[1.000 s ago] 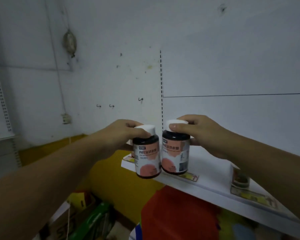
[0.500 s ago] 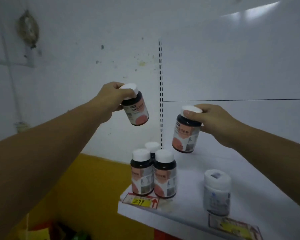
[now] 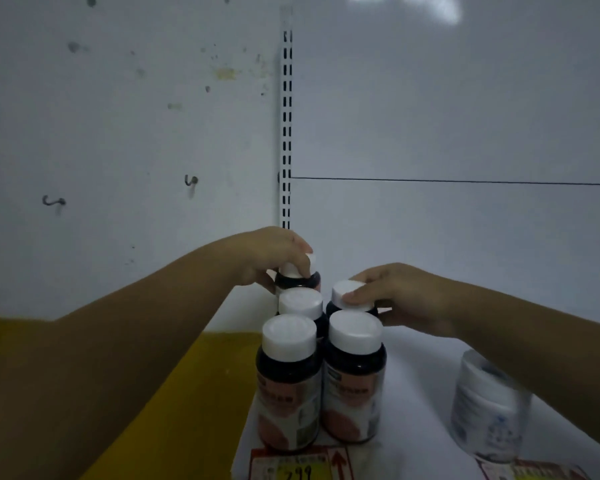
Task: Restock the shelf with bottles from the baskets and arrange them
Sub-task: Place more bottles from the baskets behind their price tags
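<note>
I see the left hand (image 3: 274, 258) reaching to the back of the white shelf (image 3: 416, 393), its fingers (image 3: 300, 263) clenched over the white cap of the rear left bottle (image 3: 300, 277), which stands deepest in the left row. The right hand (image 3: 402, 296) has its fingers (image 3: 359, 297) grasping the cap of the rear right bottle (image 3: 350, 299), just beside and a little nearer than the left one. In front of the left fingers another dark bottle (image 3: 300, 304) stands, and nearer still two front bottles (image 3: 288, 386) stand upright side by side, touching, at the shelf edge above a yellow price tag (image 3: 300, 471). Below the right forearm, well apart from both sets of fingers, stands a pale bottle (image 3: 489, 410), blurred.
</note>
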A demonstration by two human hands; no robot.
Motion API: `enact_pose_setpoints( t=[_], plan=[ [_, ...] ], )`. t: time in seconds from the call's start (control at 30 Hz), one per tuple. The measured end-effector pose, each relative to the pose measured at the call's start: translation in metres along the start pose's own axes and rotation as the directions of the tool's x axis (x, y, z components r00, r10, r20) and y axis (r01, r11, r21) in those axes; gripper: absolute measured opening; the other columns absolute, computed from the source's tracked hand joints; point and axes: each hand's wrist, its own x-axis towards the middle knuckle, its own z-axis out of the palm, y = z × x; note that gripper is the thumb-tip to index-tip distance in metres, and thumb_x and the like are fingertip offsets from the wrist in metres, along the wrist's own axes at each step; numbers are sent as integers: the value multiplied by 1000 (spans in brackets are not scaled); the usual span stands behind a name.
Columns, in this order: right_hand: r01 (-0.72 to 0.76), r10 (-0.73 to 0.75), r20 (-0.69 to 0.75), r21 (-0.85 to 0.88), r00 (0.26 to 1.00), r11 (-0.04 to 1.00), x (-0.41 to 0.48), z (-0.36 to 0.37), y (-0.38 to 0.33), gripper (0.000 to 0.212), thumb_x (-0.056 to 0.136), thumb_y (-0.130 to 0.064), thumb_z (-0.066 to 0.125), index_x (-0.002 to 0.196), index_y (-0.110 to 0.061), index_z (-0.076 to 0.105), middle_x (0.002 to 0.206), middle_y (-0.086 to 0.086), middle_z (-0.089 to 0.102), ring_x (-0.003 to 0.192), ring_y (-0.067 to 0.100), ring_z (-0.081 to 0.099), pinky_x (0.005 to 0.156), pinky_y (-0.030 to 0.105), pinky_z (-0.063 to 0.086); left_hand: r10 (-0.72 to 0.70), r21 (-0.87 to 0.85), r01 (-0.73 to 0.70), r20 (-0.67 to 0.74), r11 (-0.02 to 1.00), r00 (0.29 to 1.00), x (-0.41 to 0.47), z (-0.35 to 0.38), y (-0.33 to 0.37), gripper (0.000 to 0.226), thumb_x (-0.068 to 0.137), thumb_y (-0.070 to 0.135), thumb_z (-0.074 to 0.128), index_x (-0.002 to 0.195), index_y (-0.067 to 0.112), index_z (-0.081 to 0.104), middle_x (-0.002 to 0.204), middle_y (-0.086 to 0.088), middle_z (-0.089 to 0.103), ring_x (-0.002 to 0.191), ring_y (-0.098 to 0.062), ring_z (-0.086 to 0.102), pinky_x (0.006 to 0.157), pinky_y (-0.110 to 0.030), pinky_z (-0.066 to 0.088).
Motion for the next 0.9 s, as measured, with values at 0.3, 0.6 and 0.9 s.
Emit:
enact_pose_setpoints(
  t=[0.3, 0.6, 0.9],
  plan=[
    [-33, 32, -28, -36, 999, 999, -9, 10, 1, 18, 85, -23, 63, 101, -17, 69, 99, 0, 70, 91, 11, 61, 82, 24, 49, -26, 23, 23, 114, 999, 993, 6, 17, -17, 26, 77, 16, 68, 101, 23, 60, 102, -5, 58, 84, -20, 57, 53, -26, 51],
    [-7, -284, -320, -675, 904, 738, -34, -27, -19, 67, 88, -58, 41, 144, -23, 28, 151, 0, 34, 131, 19, 39, 99, 27, 30, 237, 523, -212, 20, 826, 971, -4, 23, 50, 62, 86, 53, 53, 138, 25, 35, 148, -3, 36, 121, -21, 43, 92, -31, 34],
    [-331, -251, -377, -921, 891, 208, -175, -130, 0, 73, 90, -60, 36, 147, -17, 18, 157, 6, 19, 145, 23, 8, 116, 43, 11, 392, 847, -340, 174, 408, 903, -40, 149, 153, 71, 90, 65, 21, 148, 26, 17, 159, 0, 12, 147, -22, 1, 115, -55, -3]
  ],
)
